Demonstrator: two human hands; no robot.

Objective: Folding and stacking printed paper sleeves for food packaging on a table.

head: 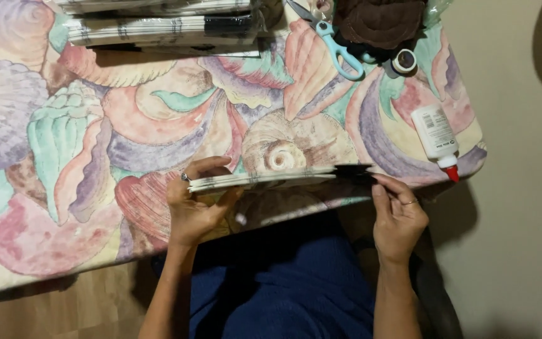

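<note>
Stack: a thin stack of folded papers (265, 179) is hovering edge-on over the near table edge (45, 263), long axis running hand to hand.
Left hand (192, 204): gripping the pale end.
Right hand (398, 216): pinching the black end.
Beyond: glue bottle (435, 137), scissors (334, 44).

warm dim light, soft blur, dark shadows under the table edge (409, 182)

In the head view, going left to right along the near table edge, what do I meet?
Left hand → thin stack of folded paper sheets with a dark end → right hand → white glue bottle with red cap.
</note>
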